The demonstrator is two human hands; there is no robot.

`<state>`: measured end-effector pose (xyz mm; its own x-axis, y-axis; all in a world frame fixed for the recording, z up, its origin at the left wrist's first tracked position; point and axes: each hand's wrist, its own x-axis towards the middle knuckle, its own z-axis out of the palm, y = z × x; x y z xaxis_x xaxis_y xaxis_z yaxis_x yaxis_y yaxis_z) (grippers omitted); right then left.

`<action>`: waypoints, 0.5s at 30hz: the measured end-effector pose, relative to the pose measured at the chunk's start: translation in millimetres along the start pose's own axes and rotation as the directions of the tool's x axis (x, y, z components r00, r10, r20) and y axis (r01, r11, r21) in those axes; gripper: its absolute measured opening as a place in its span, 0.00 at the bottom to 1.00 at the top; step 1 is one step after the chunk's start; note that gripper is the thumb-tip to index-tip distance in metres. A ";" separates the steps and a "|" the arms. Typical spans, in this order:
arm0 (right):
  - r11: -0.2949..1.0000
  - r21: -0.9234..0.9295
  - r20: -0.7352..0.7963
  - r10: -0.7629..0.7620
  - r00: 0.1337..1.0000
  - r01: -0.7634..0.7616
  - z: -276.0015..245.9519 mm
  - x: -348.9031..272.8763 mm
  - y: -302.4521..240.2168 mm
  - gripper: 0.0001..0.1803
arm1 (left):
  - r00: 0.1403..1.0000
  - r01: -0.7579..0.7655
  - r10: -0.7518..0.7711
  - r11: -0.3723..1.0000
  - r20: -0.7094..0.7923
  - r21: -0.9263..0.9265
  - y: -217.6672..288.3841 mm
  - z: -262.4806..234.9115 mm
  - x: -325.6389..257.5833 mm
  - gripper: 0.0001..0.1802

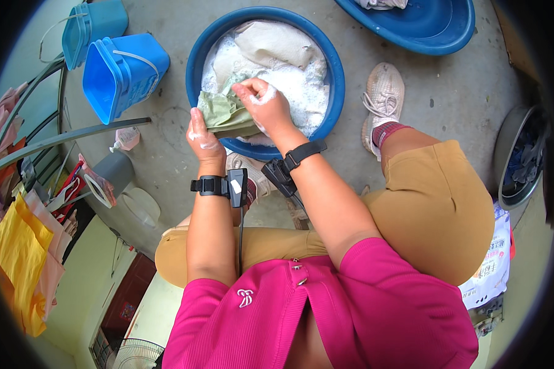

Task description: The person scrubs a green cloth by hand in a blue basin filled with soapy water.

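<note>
A round blue basin (337, 92) full of white suds stands on the floor in front of me. Pale wet cloth (274, 43) bulges out of the foam at its far side. Over the basin's near left rim I hold a light green cloth (223, 113), partly bunched and foamy. My left hand (204, 144) grips its left end, thumb pointing up. My right hand (266, 109) pinches the cloth's upper right part, with foam on its fingers and palm. Both wrists wear black straps with small devices.
Two blue buckets (97, 80) lie to the left, beside a metal rack with clothes (21, 246). Another blue basin (434, 46) with pale cloth is at the far right. A metal tub (505, 154) of dark cloth and a white printed bag (491, 264) are at right.
</note>
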<state>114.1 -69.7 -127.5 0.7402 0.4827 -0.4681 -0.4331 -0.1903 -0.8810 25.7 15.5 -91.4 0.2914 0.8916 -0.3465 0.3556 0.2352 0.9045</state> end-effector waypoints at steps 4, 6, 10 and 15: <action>0.927 -0.376 -0.196 -0.084 0.977 0.004 -21.7 4.9 21.1 0.15 | 0.945 -0.326 0.277 0.839 0.173 0.436 -28.8 -18.8 5.4 0.15; 0.851 -0.526 -0.134 -0.091 0.987 0.007 -24.0 -3.5 36.4 0.16 | 0.916 -0.384 0.153 0.601 0.370 0.701 -39.4 -3.9 -8.4 0.24; 0.684 -0.730 0.074 0.107 0.991 -0.019 -19.6 -18.5 59.8 0.22 | 0.757 -0.633 -0.144 0.080 0.637 0.770 -77.5 8.7 -21.7 0.33; 0.641 -0.749 0.148 0.407 0.901 -0.167 -27.9 -14.7 66.0 0.24 | 0.759 -0.577 -0.333 0.055 0.560 0.815 -94.7 18.6 -16.7 0.32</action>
<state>89.0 -113.2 -180.7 0.4146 0.4841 -0.7706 -0.0157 -0.8429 -0.5379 3.7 -28.9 -175.9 0.5999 0.3819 -0.7031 0.5753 -0.8166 0.0473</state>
